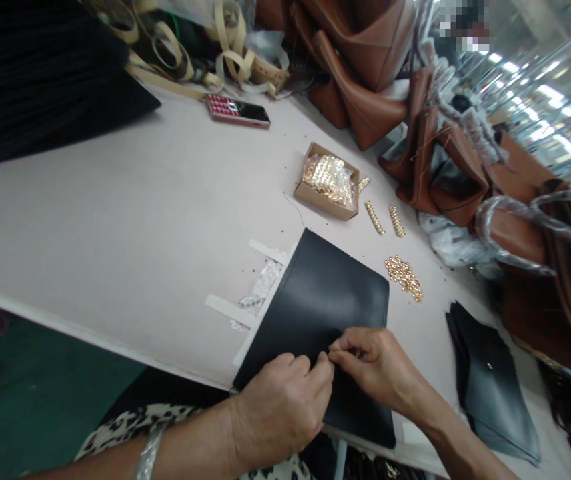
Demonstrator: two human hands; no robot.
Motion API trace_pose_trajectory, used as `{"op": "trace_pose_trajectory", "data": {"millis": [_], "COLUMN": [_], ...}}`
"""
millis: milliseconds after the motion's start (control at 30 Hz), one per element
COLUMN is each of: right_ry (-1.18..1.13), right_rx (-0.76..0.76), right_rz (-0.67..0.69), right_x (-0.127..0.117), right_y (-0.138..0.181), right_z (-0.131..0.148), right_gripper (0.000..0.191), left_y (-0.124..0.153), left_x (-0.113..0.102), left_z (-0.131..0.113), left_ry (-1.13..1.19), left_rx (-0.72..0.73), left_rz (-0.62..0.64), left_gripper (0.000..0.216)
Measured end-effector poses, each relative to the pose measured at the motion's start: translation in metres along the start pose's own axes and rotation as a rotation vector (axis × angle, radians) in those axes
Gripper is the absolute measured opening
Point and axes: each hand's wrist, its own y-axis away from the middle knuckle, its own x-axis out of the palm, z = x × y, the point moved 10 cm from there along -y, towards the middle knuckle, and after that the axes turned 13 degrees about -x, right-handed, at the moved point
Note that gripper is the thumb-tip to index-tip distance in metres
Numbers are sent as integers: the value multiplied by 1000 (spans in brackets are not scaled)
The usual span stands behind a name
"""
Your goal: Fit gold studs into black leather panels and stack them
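A black leather panel (333, 283) lies slanted across the table's front edge. Over its lower part my left hand (293, 393) is closed, with thumb and forefinger pinched together. My right hand (373, 363) pinches from the other side, its fingertips meeting those of the left. Whatever sits between the fingertips is too small and too covered to name. To the right of the panel is a loose pile of small gold metal pieces (403, 279). Farther right rests a stack of black leather pieces (495, 380), the top one bearing a small gold fitting (489, 365).
A cardboard box (326, 203) of gold hardware stands behind the panel, near two gold strips (374, 217). A red-keyed phone (239, 111) lies at the back, beside tape rolls (170, 50). Brown leather bags (365, 60) line the right side. Black material (40, 80) fills the left back corner.
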Motion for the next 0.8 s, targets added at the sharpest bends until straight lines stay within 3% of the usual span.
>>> {"op": "trace_pose_trajectory", "data": {"millis": [533,800], "right_ry": [-75,26], "right_rx": [-79,-103], "right_rz": [22,64], "right_x": [0,-1], "right_y": [1,-3], "right_z": [-1,8], "right_gripper": [15,16], "left_y": [1,1], "left_x": [-2,-1], "left_z": [1,3], "left_ry": [33,32], "left_rx": [-10,-16], "left_rz": [-29,-48], "left_gripper": [36,35]}}
